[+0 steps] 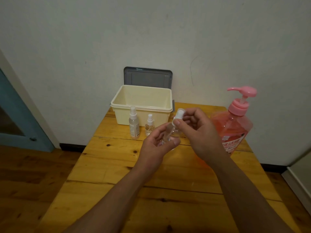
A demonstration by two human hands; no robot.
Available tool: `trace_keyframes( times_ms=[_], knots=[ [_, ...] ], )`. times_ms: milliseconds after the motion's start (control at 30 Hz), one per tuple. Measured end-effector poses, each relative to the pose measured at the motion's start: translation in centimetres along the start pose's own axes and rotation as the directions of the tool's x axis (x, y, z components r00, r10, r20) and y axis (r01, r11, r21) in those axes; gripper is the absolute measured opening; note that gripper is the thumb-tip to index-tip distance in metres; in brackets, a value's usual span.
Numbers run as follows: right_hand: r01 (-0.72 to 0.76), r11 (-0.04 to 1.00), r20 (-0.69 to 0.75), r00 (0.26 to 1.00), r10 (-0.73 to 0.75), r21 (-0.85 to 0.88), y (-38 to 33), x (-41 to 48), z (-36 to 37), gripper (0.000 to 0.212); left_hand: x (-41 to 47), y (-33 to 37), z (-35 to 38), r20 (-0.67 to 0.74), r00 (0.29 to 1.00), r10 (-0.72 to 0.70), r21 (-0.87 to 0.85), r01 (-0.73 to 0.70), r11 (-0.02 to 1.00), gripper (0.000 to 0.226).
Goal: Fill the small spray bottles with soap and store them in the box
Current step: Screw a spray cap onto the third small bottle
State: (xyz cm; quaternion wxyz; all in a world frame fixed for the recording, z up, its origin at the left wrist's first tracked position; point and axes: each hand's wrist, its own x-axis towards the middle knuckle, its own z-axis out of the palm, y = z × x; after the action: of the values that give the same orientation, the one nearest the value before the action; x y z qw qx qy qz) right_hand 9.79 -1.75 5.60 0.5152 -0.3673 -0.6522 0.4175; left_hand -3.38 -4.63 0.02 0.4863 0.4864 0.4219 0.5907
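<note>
Over the middle of the wooden table my left hand (159,140) grips a small clear spray bottle (168,133), tilted. My right hand (195,128) pinches its white spray top (179,115) between thumb and fingers. Two more small spray bottles stand in front of the box: a taller one (134,123) and a short one (149,126). The cream box (143,105) stands open at the table's back edge, and nothing shows inside it. A big pink pump bottle of soap (234,125) stands at the right.
A grey lid (148,76) leans against the white wall behind the box. The wooden table (151,182) has its edges near at left and right, with wooden floor (30,174) below on the left. A blue door frame (16,106) is at far left.
</note>
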Motion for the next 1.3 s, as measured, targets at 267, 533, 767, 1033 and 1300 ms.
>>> trace_keyframes(
  times_ms=[267, 533, 767, 1033, 1300],
  knots=[
    [0.029, 0.995, 0.035, 0.999, -0.026, -0.100, 0.64, 0.20, -0.19, 0.020, -0.17, -0.40, 0.22, 0.007, 1.000, -0.024, 0.018, 0.024, 1.000, 0.053],
    [-0.012, 1.000, 0.036, 0.999, 0.013, -0.026, 0.79, 0.19, 0.01, 0.021, -0.19, -0.58, 0.33, 0.016, 0.999, -0.039, 0.000, 0.039, 0.999, 0.055],
    [-0.046, 0.991, 0.060, 0.997, 0.053, -0.125, 0.45, -0.03, -0.01, 0.008, -0.11, -0.48, 0.18, -0.001, 0.999, -0.037, 0.018, 0.037, 0.999, 0.055],
    [-0.072, 0.995, 0.127, 0.988, 0.081, -0.074, 0.36, -0.34, -0.14, 0.016, -0.05, -0.35, 0.15, -0.010, 0.999, -0.033, 0.030, 0.034, 0.999, 0.055],
    [-0.073, 0.989, -0.050, 0.997, 0.067, -0.127, 0.65, -0.01, 0.51, 0.022, -0.19, -0.25, 0.65, 0.021, 1.000, -0.023, 0.046, 0.022, 0.999, 0.058]
  ],
)
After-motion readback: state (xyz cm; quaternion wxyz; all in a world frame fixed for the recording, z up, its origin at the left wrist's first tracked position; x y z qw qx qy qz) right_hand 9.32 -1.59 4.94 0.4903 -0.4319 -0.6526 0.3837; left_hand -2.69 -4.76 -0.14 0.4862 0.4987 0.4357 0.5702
